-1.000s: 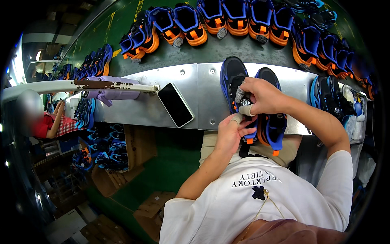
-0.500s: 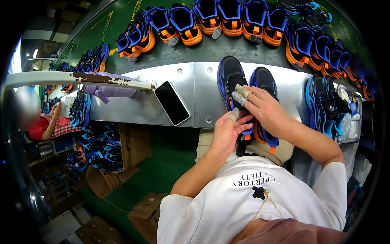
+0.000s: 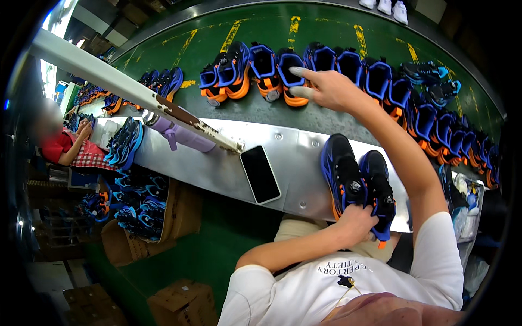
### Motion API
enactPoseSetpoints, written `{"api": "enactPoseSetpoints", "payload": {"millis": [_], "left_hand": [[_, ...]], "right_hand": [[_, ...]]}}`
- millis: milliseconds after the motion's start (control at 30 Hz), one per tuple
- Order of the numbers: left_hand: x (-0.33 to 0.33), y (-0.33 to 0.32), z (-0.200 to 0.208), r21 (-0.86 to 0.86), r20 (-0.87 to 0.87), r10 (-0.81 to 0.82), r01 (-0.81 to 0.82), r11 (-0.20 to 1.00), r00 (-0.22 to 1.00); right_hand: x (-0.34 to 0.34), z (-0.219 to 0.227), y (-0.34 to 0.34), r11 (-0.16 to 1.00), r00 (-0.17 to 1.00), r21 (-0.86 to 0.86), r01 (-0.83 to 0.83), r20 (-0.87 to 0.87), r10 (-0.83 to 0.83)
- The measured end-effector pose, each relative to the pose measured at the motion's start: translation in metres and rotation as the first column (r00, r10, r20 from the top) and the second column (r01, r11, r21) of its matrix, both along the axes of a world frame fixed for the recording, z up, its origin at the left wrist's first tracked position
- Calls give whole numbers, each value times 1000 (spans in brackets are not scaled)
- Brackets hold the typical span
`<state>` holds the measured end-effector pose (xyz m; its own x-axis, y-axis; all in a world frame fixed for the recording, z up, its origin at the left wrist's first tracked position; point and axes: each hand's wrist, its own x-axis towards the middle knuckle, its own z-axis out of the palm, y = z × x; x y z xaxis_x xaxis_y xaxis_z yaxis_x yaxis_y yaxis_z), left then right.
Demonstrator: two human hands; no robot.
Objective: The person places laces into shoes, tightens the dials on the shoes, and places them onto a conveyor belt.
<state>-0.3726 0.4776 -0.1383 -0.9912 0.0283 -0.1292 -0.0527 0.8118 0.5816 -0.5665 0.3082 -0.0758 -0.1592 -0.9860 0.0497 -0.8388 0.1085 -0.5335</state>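
Two black and blue sneakers with orange trim stand side by side on the metal bench before me, the left sneaker point(image 3: 341, 157) and the right sneaker point(image 3: 376, 173). At their heel ends is my left hand point(image 3: 356, 224), its fingers curled on the left sneaker's collar, partly hidden. My right arm stretches across the bench to a row of similar sneakers. There my right hand point(image 3: 331, 89), with pale covers on its fingertips, has thumb and forefinger apart at the heel and opening of one row sneaker point(image 3: 289, 62). No firm grip shows.
A phone point(image 3: 260, 175) and a lilac bottle point(image 3: 187, 138) lie on the bench point(image 3: 296, 144), under a chipped white bar point(image 3: 136, 95). A cardboard box point(image 3: 182, 212) is below left. Another person point(image 3: 68, 144) sits far left. A tray point(image 3: 470, 198) stands at right.
My right hand has left the sneakers before me and reached forward to the row. My left hand now holds the left sneaker's heel end. The view has shifted.
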Motion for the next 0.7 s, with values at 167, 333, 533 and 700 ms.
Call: {"api": "enactPoseSetpoints", "payload": {"millis": [167,333,533,700], "left_hand": [[25,-39,30,170,-74,-4,16,985,997],[30,-51,33,144,-120,-19,37,989,993],[27,-131,69,211,-188,50,-9,977,981],[-2,-201,73,135,-395,153,-108,985,906]], "right_hand": [[31,-23,-98,981,971,116,156,-202,-130],[-5,-101,-131,988,981,-93,120,164,-104],[-71,25,-28,992,453,22,123,889,-76],[-98,67,115,913,488,-109,393,866,-107]]}}
